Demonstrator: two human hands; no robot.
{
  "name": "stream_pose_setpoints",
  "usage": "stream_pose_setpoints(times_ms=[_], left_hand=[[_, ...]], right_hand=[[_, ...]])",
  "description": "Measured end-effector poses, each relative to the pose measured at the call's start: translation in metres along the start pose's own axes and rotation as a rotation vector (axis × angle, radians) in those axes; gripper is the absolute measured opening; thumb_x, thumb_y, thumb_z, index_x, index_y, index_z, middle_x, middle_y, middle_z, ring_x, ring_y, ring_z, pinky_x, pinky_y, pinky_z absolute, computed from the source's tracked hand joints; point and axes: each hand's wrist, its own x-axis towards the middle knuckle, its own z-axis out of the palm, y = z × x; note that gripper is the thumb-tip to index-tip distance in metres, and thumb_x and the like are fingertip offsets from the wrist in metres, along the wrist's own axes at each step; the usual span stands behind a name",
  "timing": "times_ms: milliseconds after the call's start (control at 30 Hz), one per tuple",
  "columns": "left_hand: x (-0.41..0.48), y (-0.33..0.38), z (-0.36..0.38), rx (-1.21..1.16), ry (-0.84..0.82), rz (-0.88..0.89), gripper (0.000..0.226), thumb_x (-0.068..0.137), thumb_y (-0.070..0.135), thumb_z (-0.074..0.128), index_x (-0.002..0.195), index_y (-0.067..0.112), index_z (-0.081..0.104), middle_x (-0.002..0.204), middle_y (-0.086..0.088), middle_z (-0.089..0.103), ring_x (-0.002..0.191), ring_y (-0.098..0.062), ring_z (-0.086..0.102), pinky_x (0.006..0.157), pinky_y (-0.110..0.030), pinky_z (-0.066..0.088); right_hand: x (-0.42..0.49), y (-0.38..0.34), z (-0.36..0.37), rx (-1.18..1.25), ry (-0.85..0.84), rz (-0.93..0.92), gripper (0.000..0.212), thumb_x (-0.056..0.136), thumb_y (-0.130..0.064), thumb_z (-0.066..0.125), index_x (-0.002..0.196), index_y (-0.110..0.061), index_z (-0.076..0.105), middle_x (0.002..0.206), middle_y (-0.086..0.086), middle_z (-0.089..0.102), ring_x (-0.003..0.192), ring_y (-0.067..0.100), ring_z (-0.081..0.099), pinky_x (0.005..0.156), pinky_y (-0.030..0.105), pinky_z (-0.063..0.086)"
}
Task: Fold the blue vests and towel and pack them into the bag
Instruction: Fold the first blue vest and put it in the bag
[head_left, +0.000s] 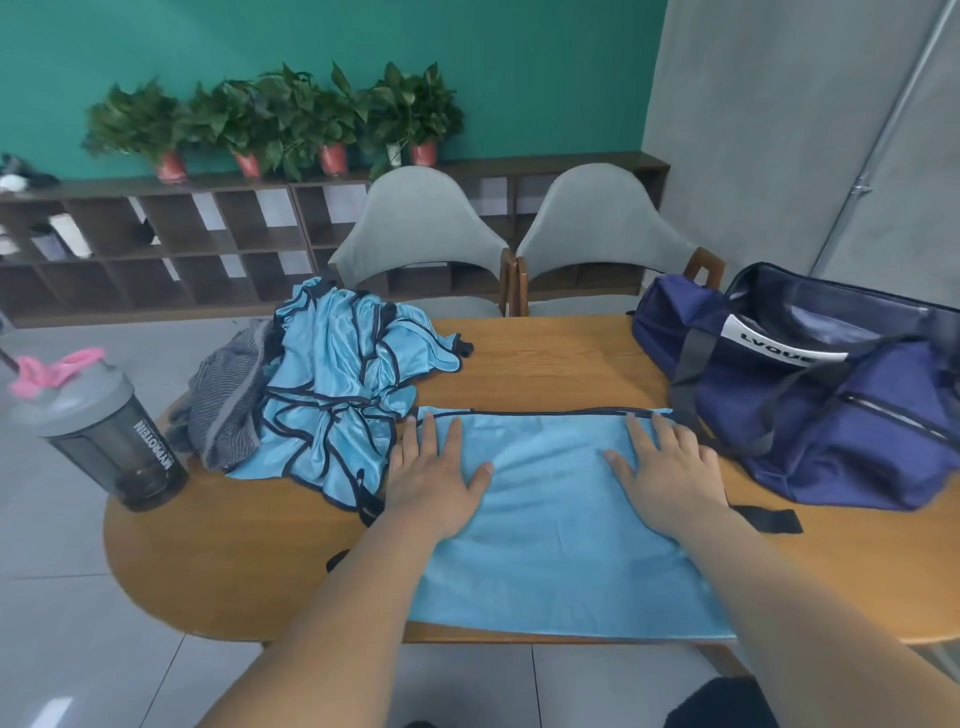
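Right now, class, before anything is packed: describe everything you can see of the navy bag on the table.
The navy bag is a soft fabric duffel with grey straps, a zipped side pocket and a white label reading LVQUE, the rest hidden. Its top flap stands open, showing a shiny lining. It sits on the wooden table at the right end; the right hand lies nearby, not touching it.

The shaker bottle (111, 441) reads "MYPROTEIN"; the white label (784, 344) on the bag (857, 447) reads "LVQUE".
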Motion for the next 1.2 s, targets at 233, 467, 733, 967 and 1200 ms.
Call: stream_pose_setpoints(times_ms=[233,467,733,967,1200], left_hand=[[-0.070,0.051,0.018,-0.055,0.046,0.163,0.078,0.098,0.062,0.003,0.167,0.027,-0.006,0.176,-0.001,-0.013,0.161,-0.023,-0.017,0.130,-0.048,-0.007],[-0.065,0.003,0.023,0.002,0.020,0.080,0.079,0.100,0.076,0.007,0.167,0.037,-0.004,0.174,0.007,-0.020,0.159,-0.017,-0.025,0.129,-0.048,-0.010],[-0.067,-0.009,0.017,-0.006,-0.014,0.108,0.082,0.099,0.078,0.008,0.168,0.034,-0.005,0.174,0.003,-0.020,0.159,-0.017,-0.022,0.130,-0.045,-0.008],[-0.091,-0.011,0.015,-0.148,0.332,0.332,0.053,0.111,0.043,0.040,0.157,0.017,0.046,0.164,-0.005,0.040,0.153,-0.023,0.033,0.128,-0.037,0.021],[-0.110,-0.065,0.019,-0.229,0.344,0.331,0.043,0.110,0.025,0.041,0.152,0.018,0.051,0.157,0.001,0.047,0.143,-0.021,0.044,0.116,-0.044,0.041]], right_hand=[[-0.075,-0.066,0.018,0.166,0.099,-0.269,0.084,0.098,-0.069,0.012,0.160,-0.018,0.037,0.171,0.007,0.024,0.159,0.031,0.020,0.125,0.051,0.026],[-0.078,-0.053,0.024,0.117,0.044,-0.263,0.085,0.093,-0.077,0.007,0.165,-0.034,0.021,0.175,-0.001,0.008,0.161,0.020,0.001,0.129,0.045,0.011],[-0.077,-0.037,0.018,0.122,0.013,-0.178,0.079,0.096,-0.079,0.011,0.164,-0.040,0.016,0.175,-0.002,0.006,0.161,0.023,0.001,0.129,0.048,0.009],[-0.083,-0.030,0.002,0.051,-0.016,-0.083,0.074,0.102,-0.068,0.014,0.166,-0.032,0.010,0.175,0.002,0.000,0.161,0.029,-0.003,0.129,0.052,0.006],[-0.112,-0.141,-0.002,0.162,-0.043,-0.576,0.093,0.086,-0.073,-0.006,0.165,-0.031,0.019,0.175,-0.004,0.002,0.161,0.020,-0.005,0.130,0.047,0.002]])
